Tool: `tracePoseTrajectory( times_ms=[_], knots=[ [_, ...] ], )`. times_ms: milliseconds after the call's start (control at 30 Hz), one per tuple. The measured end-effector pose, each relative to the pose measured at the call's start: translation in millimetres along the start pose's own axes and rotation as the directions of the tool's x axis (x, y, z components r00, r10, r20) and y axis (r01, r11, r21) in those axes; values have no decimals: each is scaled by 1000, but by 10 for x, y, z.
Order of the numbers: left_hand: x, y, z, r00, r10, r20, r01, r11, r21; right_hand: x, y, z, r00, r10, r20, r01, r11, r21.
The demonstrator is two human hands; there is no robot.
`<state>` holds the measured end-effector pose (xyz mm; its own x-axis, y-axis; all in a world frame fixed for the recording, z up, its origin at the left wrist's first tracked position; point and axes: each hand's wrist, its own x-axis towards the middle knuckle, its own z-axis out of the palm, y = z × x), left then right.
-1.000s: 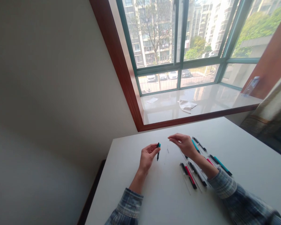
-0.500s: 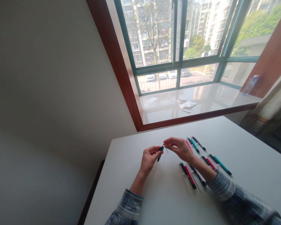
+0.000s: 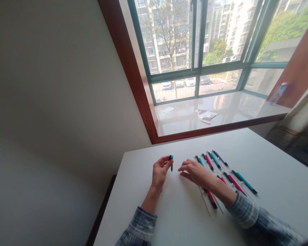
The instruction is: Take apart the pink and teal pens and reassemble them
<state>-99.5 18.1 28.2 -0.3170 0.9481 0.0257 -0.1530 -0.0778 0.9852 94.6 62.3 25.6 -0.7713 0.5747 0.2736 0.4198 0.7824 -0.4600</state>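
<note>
My left hand (image 3: 159,173) pinches a short black and teal pen part (image 3: 171,163) upright between thumb and fingers, above the white table. To its right, my right hand (image 3: 195,172) is low over the tabletop, palm down, with thumb and fingers apart and nothing visible in them. Beyond that hand lies a row of pen parts in black, teal and pink, among them a teal barrel (image 3: 215,160) and a pink barrel (image 3: 209,162), with thin clear refills between. Partly hidden under my right forearm are more parts, including a pink and black barrel (image 3: 212,200).
The white table (image 3: 179,218) meets the grey wall (image 3: 66,102) at the left. A window sill (image 3: 179,119) behind it holds a crumpled white cloth (image 3: 206,115), a paper scrap (image 3: 167,110) and a clear bottle (image 3: 278,93). A curtain (image 3: 295,116) hangs at the right.
My right hand has moved away from the pen part, down and slightly right, and its fingers have spread. My left hand has shifted slightly left and turned the part more upright.
</note>
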Motion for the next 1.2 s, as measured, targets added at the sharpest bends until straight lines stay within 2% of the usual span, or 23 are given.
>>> tracePoseTrajectory(
  times_ms=[167, 600, 733, 900, 1200],
  knots=[
    [29, -38, -41, 1000, -1, -19, 1, 1000, -3, 18, -69, 61, 997, 24, 67, -23, 1000, -17],
    [27, -7, -61, 998, 31, -54, -30, 999, 13, -27, -116, 59, 992, 25, 122, -36, 995, 90],
    [37, -26, -83, 997, 39, -68, -38, 999, 14, -61, -110, 35, 993, 68, 98, -79, 991, 107],
    [47, -37, -88, 996, 55, -77, -54, 998, 14, -78, -69, 73, 975, 214, 61, -217, 975, 56],
    [63, -72, -100, 993, 71, -97, -68, 997, 33, -96, -36, 98, 979, 196, 63, -194, 980, -32]
  ],
)
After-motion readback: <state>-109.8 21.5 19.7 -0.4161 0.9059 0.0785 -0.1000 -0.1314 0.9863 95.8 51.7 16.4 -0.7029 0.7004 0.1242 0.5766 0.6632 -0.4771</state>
